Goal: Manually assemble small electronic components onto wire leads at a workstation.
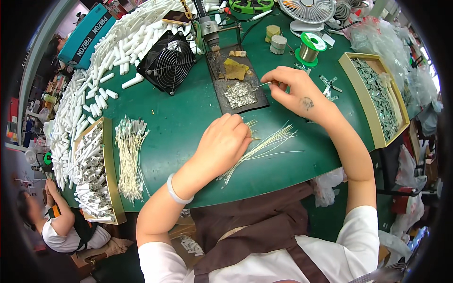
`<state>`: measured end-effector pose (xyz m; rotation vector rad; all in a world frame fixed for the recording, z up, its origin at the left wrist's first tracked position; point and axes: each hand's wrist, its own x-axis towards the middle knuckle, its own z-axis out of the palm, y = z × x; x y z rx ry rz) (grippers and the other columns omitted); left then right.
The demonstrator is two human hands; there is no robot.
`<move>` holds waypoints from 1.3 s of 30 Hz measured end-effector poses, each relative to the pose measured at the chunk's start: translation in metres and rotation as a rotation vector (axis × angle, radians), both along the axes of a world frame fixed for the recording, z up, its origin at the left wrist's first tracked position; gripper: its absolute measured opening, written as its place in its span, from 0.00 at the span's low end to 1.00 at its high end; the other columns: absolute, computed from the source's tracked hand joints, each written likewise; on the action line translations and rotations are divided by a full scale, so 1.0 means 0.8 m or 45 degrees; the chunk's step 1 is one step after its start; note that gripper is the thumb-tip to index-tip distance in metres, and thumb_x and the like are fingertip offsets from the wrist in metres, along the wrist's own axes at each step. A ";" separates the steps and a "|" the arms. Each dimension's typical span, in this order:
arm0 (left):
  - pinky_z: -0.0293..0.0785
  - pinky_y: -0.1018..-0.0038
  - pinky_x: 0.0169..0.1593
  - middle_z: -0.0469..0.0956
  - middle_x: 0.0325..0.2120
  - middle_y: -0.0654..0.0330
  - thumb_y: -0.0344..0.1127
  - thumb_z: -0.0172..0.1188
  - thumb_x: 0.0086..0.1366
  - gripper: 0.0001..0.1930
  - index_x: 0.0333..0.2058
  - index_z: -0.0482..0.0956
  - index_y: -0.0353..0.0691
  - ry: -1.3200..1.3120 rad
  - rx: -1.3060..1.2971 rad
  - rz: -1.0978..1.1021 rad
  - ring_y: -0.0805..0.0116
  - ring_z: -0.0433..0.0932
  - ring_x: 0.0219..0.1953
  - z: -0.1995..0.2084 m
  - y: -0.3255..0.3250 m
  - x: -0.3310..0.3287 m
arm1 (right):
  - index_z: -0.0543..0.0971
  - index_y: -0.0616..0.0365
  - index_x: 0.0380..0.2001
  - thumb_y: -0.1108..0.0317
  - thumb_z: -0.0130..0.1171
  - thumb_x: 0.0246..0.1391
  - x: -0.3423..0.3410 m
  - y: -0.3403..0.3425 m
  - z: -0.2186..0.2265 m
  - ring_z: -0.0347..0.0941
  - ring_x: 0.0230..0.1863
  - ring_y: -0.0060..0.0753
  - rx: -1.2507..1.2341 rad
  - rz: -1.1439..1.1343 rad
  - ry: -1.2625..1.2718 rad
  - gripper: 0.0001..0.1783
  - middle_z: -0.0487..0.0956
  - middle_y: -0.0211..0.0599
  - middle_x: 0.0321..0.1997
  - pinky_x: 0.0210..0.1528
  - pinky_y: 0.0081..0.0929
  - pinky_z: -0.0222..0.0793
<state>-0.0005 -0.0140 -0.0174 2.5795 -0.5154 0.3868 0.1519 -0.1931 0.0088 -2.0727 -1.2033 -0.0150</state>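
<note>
My left hand is closed low over the green table, its fingertips hidden from above. Short pale wire ends show just past its fingers; whether they are gripped is hidden. Beside it lies a loose fan of thin cream wires. Between thumb and forefinger, my right hand pinches a thin silvery wire pointing left. Its tip is near a heap of silvery solder scraps on a dark plate. Above that plate stands a soldering iron in a stand, with a yellow sponge piece beside it.
A black fan stands left of the plate; a solder spool and white fan stand behind. White tubes pile up far left. A wire bundle lies beside a left box; another box holds small parts. A co-worker sits left.
</note>
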 end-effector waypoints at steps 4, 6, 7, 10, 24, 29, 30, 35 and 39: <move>0.68 0.66 0.37 0.69 0.27 0.57 0.27 0.63 0.50 0.06 0.25 0.73 0.37 -0.008 -0.001 0.051 0.57 0.70 0.32 0.002 -0.001 -0.002 | 0.77 0.62 0.35 0.73 0.54 0.47 -0.007 0.002 -0.002 0.73 0.26 0.37 0.051 0.015 0.002 0.10 0.76 0.40 0.27 0.30 0.30 0.70; 0.68 0.65 0.37 0.68 0.27 0.56 0.26 0.62 0.51 0.06 0.26 0.72 0.37 0.018 -0.049 0.096 0.56 0.69 0.32 0.004 0.001 -0.002 | 0.77 0.62 0.34 0.73 0.55 0.47 -0.006 0.002 -0.006 0.73 0.26 0.37 0.061 0.031 0.023 0.10 0.76 0.40 0.27 0.30 0.30 0.70; 0.68 0.65 0.37 0.68 0.27 0.56 0.26 0.62 0.51 0.06 0.26 0.72 0.37 0.016 -0.045 0.096 0.56 0.69 0.32 0.006 0.001 -0.003 | 0.77 0.62 0.34 0.73 0.55 0.47 -0.005 0.002 -0.007 0.73 0.26 0.37 0.069 0.049 0.045 0.09 0.76 0.39 0.28 0.30 0.30 0.70; 0.68 0.66 0.37 0.69 0.27 0.55 0.25 0.61 0.52 0.05 0.26 0.72 0.36 0.012 -0.133 0.127 0.55 0.69 0.32 0.010 0.002 -0.001 | 0.77 0.63 0.31 0.75 0.57 0.49 -0.004 0.001 -0.004 0.70 0.25 0.30 0.077 0.074 0.002 0.05 0.75 0.37 0.27 0.29 0.24 0.67; 0.71 0.84 0.32 0.78 0.25 0.67 0.26 0.63 0.58 0.04 0.31 0.79 0.31 0.304 -1.148 0.432 0.83 0.74 0.27 0.019 0.029 0.004 | 0.78 0.69 0.33 0.74 0.59 0.47 -0.015 0.034 0.043 0.73 0.29 0.17 0.078 0.139 0.562 0.10 0.79 0.32 0.27 0.33 0.18 0.71; 0.68 0.85 0.33 0.76 0.25 0.69 0.26 0.62 0.59 0.03 0.30 0.77 0.33 0.296 -1.143 0.427 0.83 0.72 0.28 0.015 0.033 0.008 | 0.78 0.69 0.35 0.75 0.58 0.50 -0.024 0.044 0.021 0.74 0.27 0.18 0.049 0.124 0.862 0.09 0.79 0.33 0.28 0.33 0.18 0.72; 0.67 0.86 0.33 0.75 0.25 0.69 0.26 0.61 0.59 0.03 0.30 0.77 0.33 0.267 -1.120 0.418 0.84 0.71 0.28 0.014 0.033 0.010 | 0.78 0.69 0.35 0.75 0.58 0.50 -0.025 0.043 0.018 0.74 0.27 0.18 0.049 0.122 0.868 0.09 0.79 0.33 0.28 0.33 0.18 0.72; 0.69 0.82 0.34 0.77 0.28 0.65 0.27 0.62 0.56 0.03 0.28 0.77 0.34 0.186 -0.938 0.406 0.79 0.73 0.29 0.010 0.031 0.012 | 0.78 0.69 0.34 0.73 0.59 0.52 -0.031 0.038 0.008 0.74 0.28 0.19 0.011 0.157 0.890 0.09 0.79 0.33 0.29 0.33 0.18 0.73; 0.71 0.81 0.34 0.79 0.28 0.63 0.27 0.63 0.53 0.04 0.26 0.77 0.34 0.210 -0.934 0.343 0.78 0.74 0.29 0.001 0.030 0.013 | 0.78 0.68 0.33 0.72 0.59 0.52 -0.032 0.039 0.004 0.74 0.28 0.18 -0.050 0.205 0.826 0.08 0.79 0.33 0.29 0.33 0.18 0.72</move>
